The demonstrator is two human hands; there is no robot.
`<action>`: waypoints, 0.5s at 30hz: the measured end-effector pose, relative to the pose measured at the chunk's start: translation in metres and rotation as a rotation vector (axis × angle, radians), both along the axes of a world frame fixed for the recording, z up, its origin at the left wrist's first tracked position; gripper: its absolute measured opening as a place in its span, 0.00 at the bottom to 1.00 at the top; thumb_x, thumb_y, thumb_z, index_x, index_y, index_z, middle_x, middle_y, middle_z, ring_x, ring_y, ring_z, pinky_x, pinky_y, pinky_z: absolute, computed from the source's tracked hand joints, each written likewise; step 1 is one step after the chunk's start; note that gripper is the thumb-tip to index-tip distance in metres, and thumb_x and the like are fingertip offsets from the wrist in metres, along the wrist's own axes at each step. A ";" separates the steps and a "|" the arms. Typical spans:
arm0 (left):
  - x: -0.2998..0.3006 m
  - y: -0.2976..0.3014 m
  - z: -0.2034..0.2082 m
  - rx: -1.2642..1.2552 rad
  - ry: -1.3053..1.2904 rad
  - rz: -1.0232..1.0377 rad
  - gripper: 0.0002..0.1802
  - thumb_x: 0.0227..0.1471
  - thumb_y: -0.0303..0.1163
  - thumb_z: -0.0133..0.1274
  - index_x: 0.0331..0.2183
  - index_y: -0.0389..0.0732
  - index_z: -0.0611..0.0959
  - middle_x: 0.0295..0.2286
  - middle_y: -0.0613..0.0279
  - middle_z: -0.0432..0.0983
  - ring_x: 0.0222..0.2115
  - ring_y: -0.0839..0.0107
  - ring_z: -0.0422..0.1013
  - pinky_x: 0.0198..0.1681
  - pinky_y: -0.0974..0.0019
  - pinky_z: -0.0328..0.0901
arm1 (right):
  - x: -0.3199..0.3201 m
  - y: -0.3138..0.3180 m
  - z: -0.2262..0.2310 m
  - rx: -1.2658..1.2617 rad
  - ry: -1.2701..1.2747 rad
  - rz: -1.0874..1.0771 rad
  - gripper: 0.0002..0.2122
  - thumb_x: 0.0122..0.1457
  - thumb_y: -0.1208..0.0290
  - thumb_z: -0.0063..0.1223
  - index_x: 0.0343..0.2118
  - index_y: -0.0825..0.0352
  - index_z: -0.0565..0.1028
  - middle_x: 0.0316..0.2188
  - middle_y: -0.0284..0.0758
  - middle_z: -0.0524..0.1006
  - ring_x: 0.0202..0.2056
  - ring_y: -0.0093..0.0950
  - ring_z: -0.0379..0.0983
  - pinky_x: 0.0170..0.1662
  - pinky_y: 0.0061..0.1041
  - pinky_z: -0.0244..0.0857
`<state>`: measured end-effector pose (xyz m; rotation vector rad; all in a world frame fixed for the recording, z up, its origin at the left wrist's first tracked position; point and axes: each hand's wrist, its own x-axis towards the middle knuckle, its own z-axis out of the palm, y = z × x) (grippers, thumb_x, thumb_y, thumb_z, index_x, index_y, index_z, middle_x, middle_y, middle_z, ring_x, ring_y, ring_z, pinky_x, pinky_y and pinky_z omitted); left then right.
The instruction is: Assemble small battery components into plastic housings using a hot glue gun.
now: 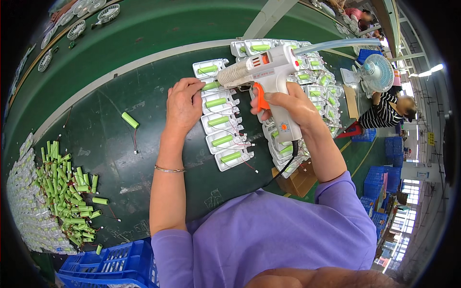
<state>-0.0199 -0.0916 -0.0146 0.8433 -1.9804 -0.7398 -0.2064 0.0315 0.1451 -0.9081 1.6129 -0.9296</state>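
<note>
My right hand (301,106) grips a white hot glue gun (277,77) with an orange trigger, fingers wrapped around its handle. The gun's ribbed front end points left, over a green cylindrical battery (210,86) in a white plastic housing. My left hand (183,104) has its fingertips closed at that battery's left end. Below it runs a column of similar white housings (212,140), each with a green battery and thin wires. The nozzle tip is hard to make out beside the battery.
A loose battery (129,120) lies left on the dark green table (158,115). Farther left are a heap of green batteries (72,201) and stacked white housings (29,206). More filled housings (317,91) spread to the right. A blue crate (110,266), cardboard box (297,181) and fan (377,73) stand around.
</note>
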 end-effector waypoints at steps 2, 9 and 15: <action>-0.001 0.000 -0.001 0.006 0.009 -0.002 0.11 0.46 0.22 0.51 0.34 0.40 0.84 0.36 0.61 0.76 0.38 0.59 0.71 0.44 0.58 0.62 | 0.002 0.001 0.000 -0.049 -0.029 -0.006 0.19 0.51 0.68 0.50 0.44 0.76 0.71 0.36 0.44 0.78 0.37 0.32 0.77 0.34 0.27 0.72; -0.007 0.003 -0.002 0.051 0.045 0.006 0.11 0.46 0.20 0.51 0.35 0.38 0.83 0.38 0.58 0.76 0.39 0.58 0.72 0.44 0.59 0.64 | 0.002 0.010 0.007 0.017 -0.025 0.051 0.22 0.51 0.68 0.49 0.47 0.78 0.69 0.40 0.48 0.77 0.41 0.36 0.77 0.36 0.29 0.73; 0.006 0.014 0.017 -0.104 0.088 0.101 0.12 0.46 0.19 0.50 0.36 0.38 0.82 0.39 0.59 0.77 0.39 0.58 0.72 0.43 0.59 0.64 | -0.002 0.039 0.016 -0.124 -0.178 0.026 0.21 0.50 0.70 0.52 0.45 0.78 0.70 0.39 0.46 0.77 0.40 0.33 0.76 0.39 0.30 0.73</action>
